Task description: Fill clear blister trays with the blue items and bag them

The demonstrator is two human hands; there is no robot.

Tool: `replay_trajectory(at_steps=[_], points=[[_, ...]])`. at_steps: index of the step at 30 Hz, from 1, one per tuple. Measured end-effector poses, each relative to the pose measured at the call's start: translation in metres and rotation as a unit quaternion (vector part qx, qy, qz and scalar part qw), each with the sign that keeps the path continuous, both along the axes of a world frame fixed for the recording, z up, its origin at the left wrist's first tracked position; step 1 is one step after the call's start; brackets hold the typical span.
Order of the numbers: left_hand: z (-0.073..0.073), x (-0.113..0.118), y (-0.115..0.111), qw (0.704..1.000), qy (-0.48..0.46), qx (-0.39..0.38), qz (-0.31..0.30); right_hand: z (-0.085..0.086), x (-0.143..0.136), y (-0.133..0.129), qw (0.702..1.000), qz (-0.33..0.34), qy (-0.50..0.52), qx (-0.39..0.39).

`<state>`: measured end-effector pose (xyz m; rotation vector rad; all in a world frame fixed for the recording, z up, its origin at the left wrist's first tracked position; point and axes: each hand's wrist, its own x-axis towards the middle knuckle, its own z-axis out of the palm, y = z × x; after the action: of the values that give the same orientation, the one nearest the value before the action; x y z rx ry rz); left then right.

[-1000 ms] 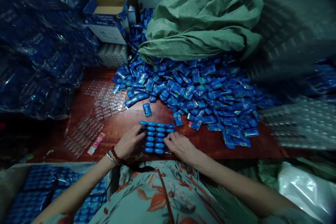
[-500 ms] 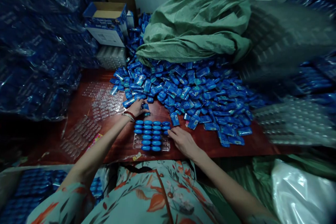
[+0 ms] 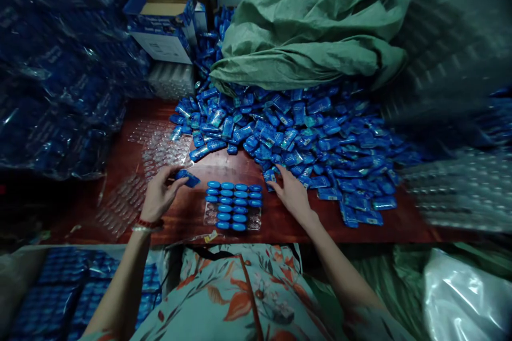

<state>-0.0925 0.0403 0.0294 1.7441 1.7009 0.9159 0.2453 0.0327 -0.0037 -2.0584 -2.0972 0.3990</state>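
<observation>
A small blue packet (image 3: 188, 177) is pinched between the thumb and fingers of my left hand (image 3: 157, 194), which is raised at the left of the blister tray. My right hand (image 3: 292, 194) is at the front edge of the packet pile, thumb and forefinger around another blue packet (image 3: 270, 176) lying on the table. Between my hands lies a clear plastic blister tray (image 3: 210, 217) with rows of glossy blue oval pieces (image 3: 226, 201) in it. Some pockets at its lower left and lower right hold no blue piece.
A large heap of blue packets (image 3: 296, 133) spreads behind, partly under a green cloth sack (image 3: 316, 26). Clear blister trays (image 3: 164, 149) lie at left by an open box (image 3: 166, 26). Stacked trays (image 3: 460, 192) stand at right. Wrapped blue packs (image 3: 52, 85) rise at far left.
My left hand has moved left and toward me from above the tray, carrying a blue packet. My right hand has left the tray's right edge and moved up to a packet at the pile's edge.
</observation>
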Motion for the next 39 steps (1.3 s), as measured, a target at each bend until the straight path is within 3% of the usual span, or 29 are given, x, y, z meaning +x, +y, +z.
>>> replay_trajectory(at_steps=[4,8,10,13,16,19,23,28,33,39], points=[[0.012,-0.003,-0.049,0.999,0.013,0.0,-0.032,-0.008,-0.01,0.018,0.996,0.044,-0.029,-0.065],[-0.003,0.016,-0.07,0.995,0.057,0.048,-0.064,-0.011,0.011,0.006,0.99,-0.006,0.132,-0.056],[-0.014,0.026,-0.073,0.989,0.088,0.064,-0.096,-0.009,0.024,-0.011,0.958,-0.073,0.27,-0.062],[-0.024,0.032,-0.073,0.976,0.124,0.072,-0.164,-0.006,0.027,-0.045,0.883,-0.137,0.445,-0.054],[-0.028,0.032,-0.074,0.961,0.155,0.088,-0.212,-0.007,0.008,-0.076,0.854,-0.136,0.501,0.006],[-0.026,0.034,-0.074,0.942,0.21,0.101,-0.243,-0.015,-0.013,-0.092,0.891,-0.06,0.443,0.077],[-0.02,0.043,-0.068,0.916,0.265,0.105,-0.284,-0.019,-0.018,-0.085,0.943,0.144,0.271,0.131],[-0.014,0.049,-0.057,0.903,0.278,0.083,-0.317,0.004,-0.011,-0.064,0.946,0.304,0.023,0.11],[-0.021,0.047,-0.058,0.897,0.281,0.064,-0.335,0.017,-0.022,-0.07,0.94,0.312,-0.101,0.093],[-0.038,0.043,-0.064,0.908,0.253,0.158,-0.295,0.014,-0.042,-0.088,0.951,0.271,-0.124,0.076]])
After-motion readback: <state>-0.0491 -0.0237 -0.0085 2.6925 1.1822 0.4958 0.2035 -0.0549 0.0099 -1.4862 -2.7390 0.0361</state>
